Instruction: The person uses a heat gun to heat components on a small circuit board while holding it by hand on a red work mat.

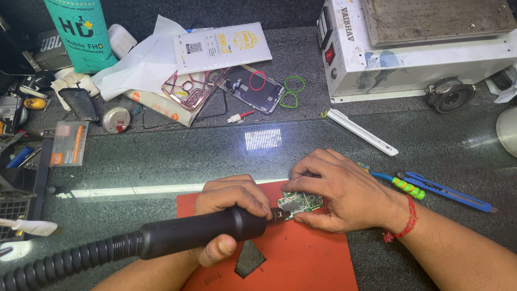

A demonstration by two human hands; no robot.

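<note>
The small green circuit board (300,203) sits on the red mat (301,258), pinched at its edges by my right hand (334,191); I judge it light, stiff and fragile, best held by the bare rim, clear of the components. My left hand (229,202) is clenched round the black hot-air handpiece (199,231), nozzle tip right at the board's left edge, and its ribbed hose (64,264) looks stiff enough to tug the tool off aim. Fingers hide much of the board, I can't tell nozzle contact from a small gap, and the component detail is too fine to read.
</note>
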